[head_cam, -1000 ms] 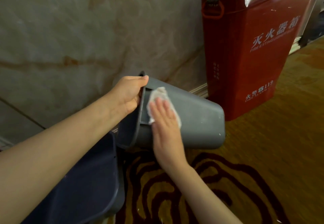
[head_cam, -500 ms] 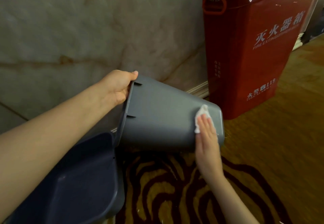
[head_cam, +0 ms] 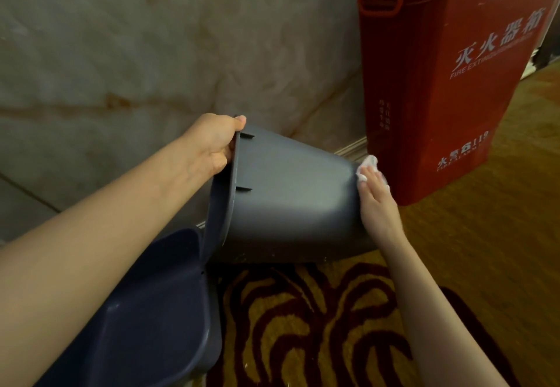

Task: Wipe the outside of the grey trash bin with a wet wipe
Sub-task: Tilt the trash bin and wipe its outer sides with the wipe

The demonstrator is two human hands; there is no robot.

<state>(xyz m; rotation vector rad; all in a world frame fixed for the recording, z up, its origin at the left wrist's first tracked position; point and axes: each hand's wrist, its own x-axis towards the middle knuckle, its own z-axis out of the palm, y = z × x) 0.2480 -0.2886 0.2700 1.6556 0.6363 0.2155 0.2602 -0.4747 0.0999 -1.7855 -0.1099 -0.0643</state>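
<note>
- The wall (head_cam: 151,53), pale and marbled, fills the space beyond my left hand.
- The carpet (head_cam: 485,265) lies under both my arms, gold with dark red swirls below my right forearm.
- The red box (head_cam: 439,98), marked FIRE EXTINGUISHER in white, stands on the carpet against the wall, just past my right hand.
- A second, darker bin (head_cam: 157,311) sits under my left forearm, its open mouth facing up, its far edge close to the rim of the bin I hold; I cannot tell whether they touch.
- The bin (head_cam: 291,204), grey, is tipped on its side between my hands, mouth toward my left hand and base toward my right, held above the carpet.
- My left hand (head_cam: 213,142) is closed over the top of the bin's rim, thumb on the outside edge, fingers curled inside out of sight.
- My right hand (head_cam: 377,201) lies flat, fingers together, pressed against the bin's base end.
- The wipe (head_cam: 368,163), white and crumpled, is trapped under my right fingertips against the bin's base corner, a bit of it poking out beyond them.
</note>
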